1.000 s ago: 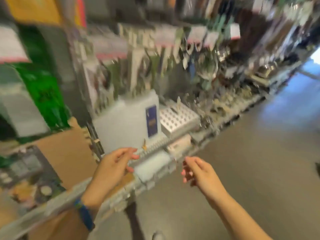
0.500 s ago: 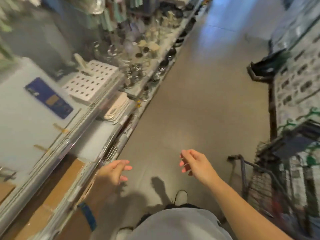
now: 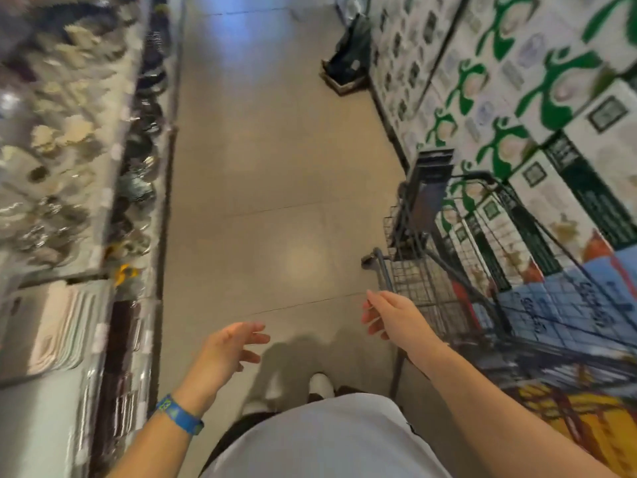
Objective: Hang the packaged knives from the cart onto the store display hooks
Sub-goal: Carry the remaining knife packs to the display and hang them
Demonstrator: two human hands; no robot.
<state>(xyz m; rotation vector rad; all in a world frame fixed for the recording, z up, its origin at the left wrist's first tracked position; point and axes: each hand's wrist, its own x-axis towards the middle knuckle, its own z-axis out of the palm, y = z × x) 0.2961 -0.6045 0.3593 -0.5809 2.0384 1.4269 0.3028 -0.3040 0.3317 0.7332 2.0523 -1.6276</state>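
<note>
A: Where are the packaged knives?

B: I cannot see them; presumably in the cart [image 3: 448, 270] at my right. My left hand [image 3: 224, 353] and right hand [image 3: 393, 320] are apart, open, empty.

A: How to hold one?

B: Probably light, stiff card; I take the top edge near the hang hole.

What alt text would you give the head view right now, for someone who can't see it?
Both hands are empty and open over the aisle floor, the right hand reaching toward a wire shopping cart on the right and the left hand with a blue wristband held out in front. Blurred shelves of housewares line the left side and stacked green-and-white boxes the right.
</note>
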